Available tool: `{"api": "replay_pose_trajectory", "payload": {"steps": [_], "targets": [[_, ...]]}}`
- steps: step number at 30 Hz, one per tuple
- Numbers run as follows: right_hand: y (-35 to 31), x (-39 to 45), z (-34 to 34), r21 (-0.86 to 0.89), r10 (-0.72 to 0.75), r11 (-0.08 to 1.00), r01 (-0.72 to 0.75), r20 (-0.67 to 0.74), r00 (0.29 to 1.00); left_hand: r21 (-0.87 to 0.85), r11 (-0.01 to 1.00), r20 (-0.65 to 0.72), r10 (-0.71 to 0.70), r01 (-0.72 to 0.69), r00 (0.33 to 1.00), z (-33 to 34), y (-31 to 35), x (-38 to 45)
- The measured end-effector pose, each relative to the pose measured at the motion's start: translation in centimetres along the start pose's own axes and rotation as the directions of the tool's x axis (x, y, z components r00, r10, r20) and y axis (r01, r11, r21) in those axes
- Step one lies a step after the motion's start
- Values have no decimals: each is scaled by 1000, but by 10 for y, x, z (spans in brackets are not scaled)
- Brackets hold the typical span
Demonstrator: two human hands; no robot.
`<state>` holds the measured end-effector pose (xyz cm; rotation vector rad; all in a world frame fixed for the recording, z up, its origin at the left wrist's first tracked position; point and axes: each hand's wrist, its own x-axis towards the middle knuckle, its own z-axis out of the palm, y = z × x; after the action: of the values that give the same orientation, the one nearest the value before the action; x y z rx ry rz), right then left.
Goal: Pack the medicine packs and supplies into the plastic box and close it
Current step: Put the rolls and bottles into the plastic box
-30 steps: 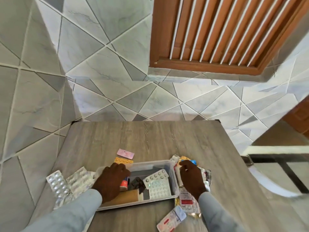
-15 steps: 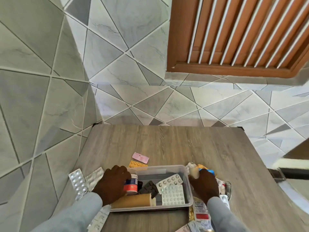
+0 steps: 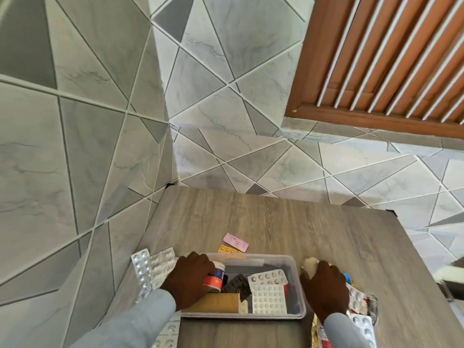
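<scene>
A clear plastic box (image 3: 300,285) stands open at the near edge of the wooden table (image 3: 288,222). Inside lie white blister packs (image 3: 269,295), a dark blister strip (image 3: 237,285) and a tan roll (image 3: 218,302). My left hand (image 3: 188,280) holds a small white bottle with a red and blue label (image 3: 216,276) over the box's left end. My right hand (image 3: 324,287) rests on a pile of packs (image 3: 361,302) right of the box, fingers closed around a pale cotton wad (image 3: 310,266). No lid is in view.
Silver blister strips (image 3: 150,267) lie left of the box. A pink pack (image 3: 236,242) and an orange strip (image 3: 229,249) lie just behind it. Tiled walls close the left and far sides; the table's right edge drops off.
The camera has swung left and nearer. My left hand has lifted the small bottle up over the box's left end. My right hand has closed on the cotton wad in the pile.
</scene>
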<state>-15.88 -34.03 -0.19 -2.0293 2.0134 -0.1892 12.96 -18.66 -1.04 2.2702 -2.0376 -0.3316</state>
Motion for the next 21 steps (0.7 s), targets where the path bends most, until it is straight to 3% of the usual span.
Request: {"api": "replay_pose_trajectory", "payload": {"steps": [4, 6, 9, 12, 15, 19, 21], "targets": [[-47, -19, 2, 162, -198, 962, 218, -133, 971, -79, 997, -70, 15, -20, 997, -1, -14, -8], [-77, -37, 17, 297, -237, 927, 229, -8, 971, -199, 979, -92, -59, 40, 994, -6, -19, -14], [-113, -56, 41, 403, -192, 912, 70, 269, 944, -358, 921, -148, -219, 154, 964, -10, -28, -24], [-124, -57, 58, 352, -203, 934, 64, 376, 904, -566, 748, -18, -432, 347, 902, -2, -38, -36], [-116, -52, 60, 395, -237, 917, 61, 416, 878, -666, 602, 144, -477, 441, 867, 9, -43, -40], [-97, -51, 54, 498, -264, 867, -31, 510, 819, -671, 565, 178, -505, 480, 844, 10, -30, -28], [-94, -51, 54, 457, -281, 889, 33, 486, 827, -659, 573, 196, -495, 488, 846, 8, -21, -19]]}}
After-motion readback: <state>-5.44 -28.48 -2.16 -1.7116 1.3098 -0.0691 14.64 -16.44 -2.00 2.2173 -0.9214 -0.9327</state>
